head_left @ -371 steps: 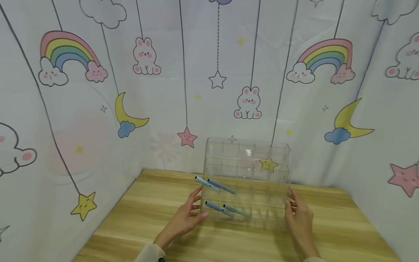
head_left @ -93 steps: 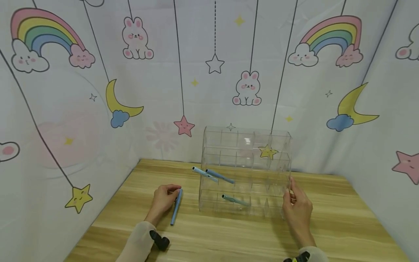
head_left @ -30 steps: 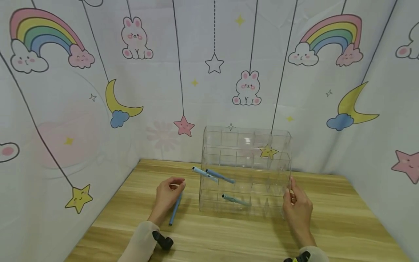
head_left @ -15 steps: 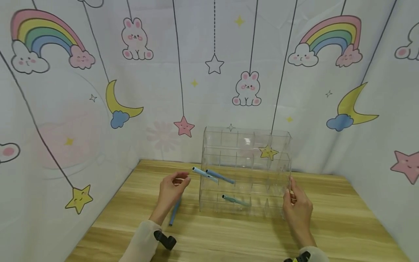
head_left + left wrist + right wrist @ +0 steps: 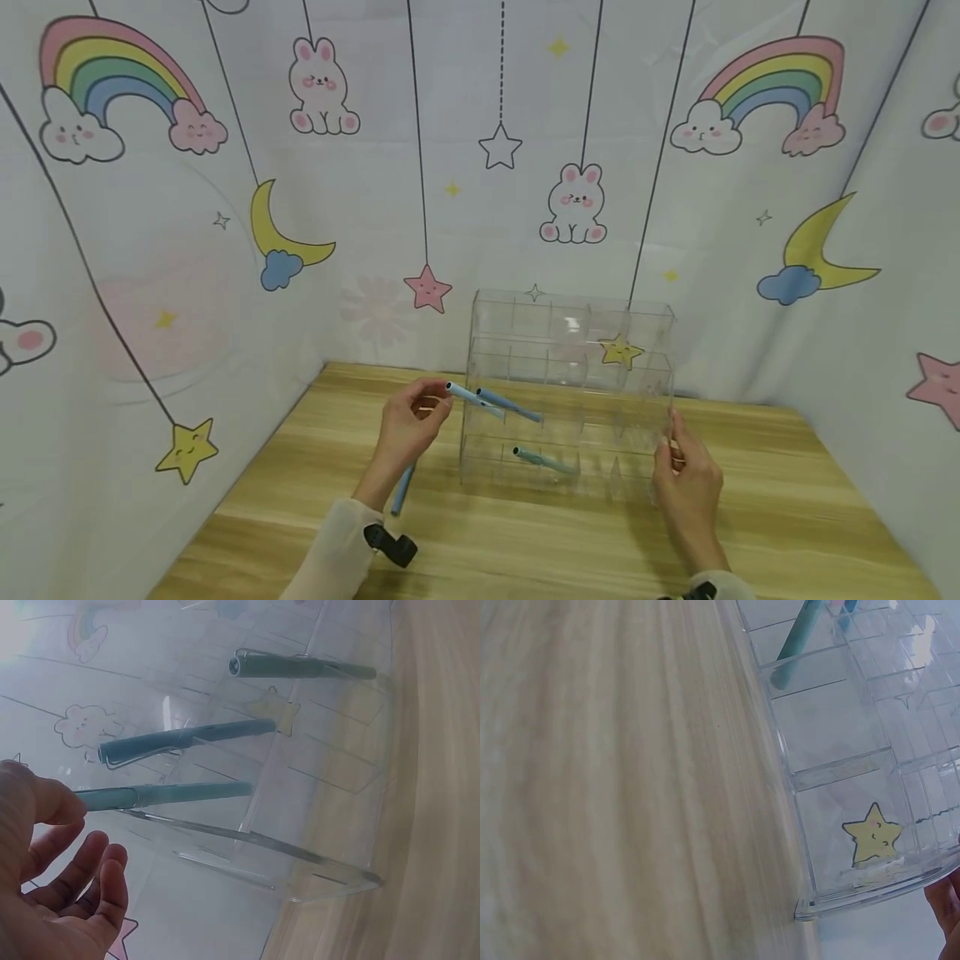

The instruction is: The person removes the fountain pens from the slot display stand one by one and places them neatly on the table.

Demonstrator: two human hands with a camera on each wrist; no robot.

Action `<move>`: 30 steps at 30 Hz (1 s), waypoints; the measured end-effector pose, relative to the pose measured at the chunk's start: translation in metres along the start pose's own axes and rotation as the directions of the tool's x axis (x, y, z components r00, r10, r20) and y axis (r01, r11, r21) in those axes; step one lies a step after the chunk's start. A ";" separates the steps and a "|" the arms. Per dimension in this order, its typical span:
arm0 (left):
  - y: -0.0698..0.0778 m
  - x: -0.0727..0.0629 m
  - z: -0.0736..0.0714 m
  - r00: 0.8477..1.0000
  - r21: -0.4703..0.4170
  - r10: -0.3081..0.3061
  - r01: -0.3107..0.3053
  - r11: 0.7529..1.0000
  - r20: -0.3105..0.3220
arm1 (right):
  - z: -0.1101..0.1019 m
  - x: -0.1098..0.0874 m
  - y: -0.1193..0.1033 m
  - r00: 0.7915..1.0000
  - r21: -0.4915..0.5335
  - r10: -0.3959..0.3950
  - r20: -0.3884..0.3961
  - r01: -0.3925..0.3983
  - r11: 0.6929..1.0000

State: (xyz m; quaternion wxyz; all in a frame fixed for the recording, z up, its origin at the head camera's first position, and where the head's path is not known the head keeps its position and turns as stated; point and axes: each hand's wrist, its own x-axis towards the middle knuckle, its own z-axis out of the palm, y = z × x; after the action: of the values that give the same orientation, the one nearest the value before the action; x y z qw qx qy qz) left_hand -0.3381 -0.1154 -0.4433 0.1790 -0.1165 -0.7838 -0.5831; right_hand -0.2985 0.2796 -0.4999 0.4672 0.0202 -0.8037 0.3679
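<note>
Evidently, the left hand has its thumb and forefinger pinched at the capped end of a slim pale blue plastic pen, its other fingers loosely curled below. From those fingertips the pen slants down and away, its far end inside a clear acrylic tiered rack. Fingers bent round the rack's far edge, the right hand holds the side panel, thumb towards the camera.

Just past the left fingertips, almost touching the pale pen, a darker blue capped pen leans in the same tier; a grey-green capped pen sits lower and farther from them. Under the left wrist, well below the fingers, a loose blue pen lies on the wood-grain table, partly hidden.

To handle this well, I'd judge, the left fingers should move the pale pen along its own slant, so that it clears the divider without nudging its darker neighbour. The right fingers do best with a firm, quiet grip, since so light-looking a rack could slide.
</note>
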 end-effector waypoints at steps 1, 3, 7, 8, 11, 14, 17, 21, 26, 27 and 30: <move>0.001 0.000 0.001 1.000 -0.007 0.012 -0.012 1.000 0.004 | 0.000 0.000 0.000 1.000 -0.002 0.002 -0.001 -0.002 1.000; 0.002 -0.001 0.002 1.000 -0.011 0.030 -0.030 1.000 0.010 | -0.001 0.000 0.001 1.000 -0.006 0.006 -0.001 -0.006 1.000; 0.002 -0.002 0.004 0.999 -0.004 0.049 -0.049 0.999 0.003 | -0.002 -0.001 0.001 1.000 -0.006 0.008 0.004 -0.007 1.000; 0.002 -0.002 0.005 0.999 0.004 0.051 -0.051 0.999 -0.005 | -0.002 -0.001 0.001 1.000 -0.006 0.007 0.005 -0.007 1.000; 0.002 -0.001 0.007 0.997 0.024 0.069 -0.068 0.997 -0.042 | -0.002 -0.001 0.002 1.000 -0.010 0.002 0.007 -0.002 1.000; 0.001 -0.001 0.008 0.994 0.040 0.086 -0.083 0.996 -0.072 | -0.001 -0.001 0.002 1.000 -0.013 -0.001 0.007 0.001 1.000; 0.002 -0.002 0.009 0.992 0.049 0.092 -0.088 0.995 -0.089 | -0.001 -0.001 0.002 1.000 -0.014 -0.007 0.007 0.007 1.000; 0.003 -0.002 0.008 0.990 0.055 0.093 -0.087 0.995 -0.108 | -0.001 -0.001 0.003 1.000 -0.016 -0.015 0.009 0.015 1.000; 0.003 0.000 0.006 0.986 0.050 0.097 -0.091 0.995 -0.133 | -0.001 -0.001 0.003 1.000 -0.009 -0.020 0.007 0.020 1.000; 0.004 0.000 0.005 0.985 0.049 0.100 -0.094 0.994 -0.137 | -0.001 0.000 0.003 1.000 -0.007 -0.022 0.006 0.022 1.000; 0.005 0.001 0.002 0.983 0.049 0.103 -0.097 0.994 -0.152 | -0.001 0.000 0.003 1.000 -0.003 -0.025 0.003 0.025 1.000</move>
State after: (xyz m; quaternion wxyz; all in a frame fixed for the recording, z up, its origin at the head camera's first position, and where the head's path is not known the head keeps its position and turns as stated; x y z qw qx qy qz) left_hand -0.3376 -0.1124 -0.4394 0.2707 -0.1064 -0.7727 -0.5643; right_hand -0.2994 0.2824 -0.5015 0.4706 0.0301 -0.8048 0.3606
